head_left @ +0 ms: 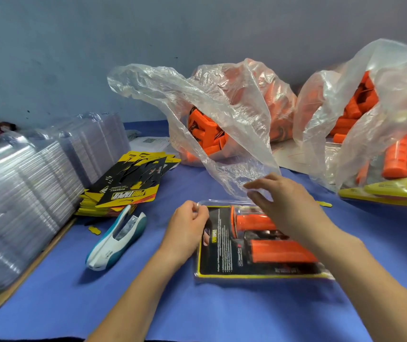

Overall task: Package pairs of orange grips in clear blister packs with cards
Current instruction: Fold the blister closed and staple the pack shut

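Observation:
A clear blister pack lies on the blue table in front of me, with a black and yellow card and two orange grips inside. My left hand pinches the pack's left edge near the top corner. My right hand hovers over the pack's upper part with fingers spread, touching the loose flap of a clear plastic bag. That bag holds several loose orange grips.
A teal and white stapler lies left of the pack. Behind it is a stack of yellow and black cards. Stacks of empty clear blisters fill the left side. A second bag of grips and finished packs sit at right.

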